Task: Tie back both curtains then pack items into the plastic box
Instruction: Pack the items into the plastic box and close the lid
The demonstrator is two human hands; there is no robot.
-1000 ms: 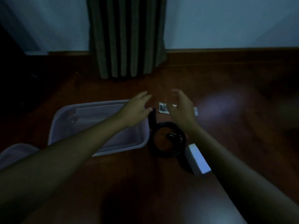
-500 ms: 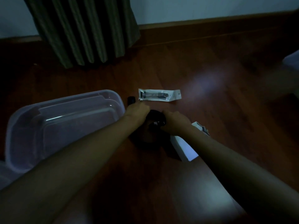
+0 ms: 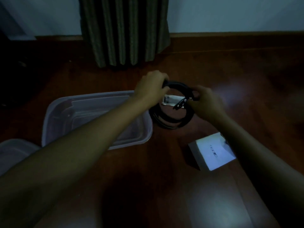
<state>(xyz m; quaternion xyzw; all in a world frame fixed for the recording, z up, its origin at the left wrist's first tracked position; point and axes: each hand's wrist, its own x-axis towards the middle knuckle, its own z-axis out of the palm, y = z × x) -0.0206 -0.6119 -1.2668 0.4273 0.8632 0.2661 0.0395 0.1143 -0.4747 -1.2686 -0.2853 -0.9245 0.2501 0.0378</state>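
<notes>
A coiled black cable (image 3: 171, 120) is lifted off the wooden floor, just right of the clear plastic box (image 3: 92, 102). My left hand (image 3: 150, 87) grips the coil's upper left arc. My right hand (image 3: 206, 100) pinches its right side near a dark clip. Behind the coil a small clear packet (image 3: 171, 100) lies on the floor, partly hidden. A white flat box (image 3: 212, 151) sits near my right forearm. The dark green curtain (image 3: 123, 30) hangs down to the floor at the back.
A second translucent plastic piece (image 3: 13, 152), possibly a lid, shows at the lower left edge. A wooden skirting board (image 3: 230, 36) runs along the pale wall. The room is dim, with a faint light patch on the floor to the right.
Both hands went from open above the floor to closing on the black coil, then raised it upright. The camera swung left and back again.
</notes>
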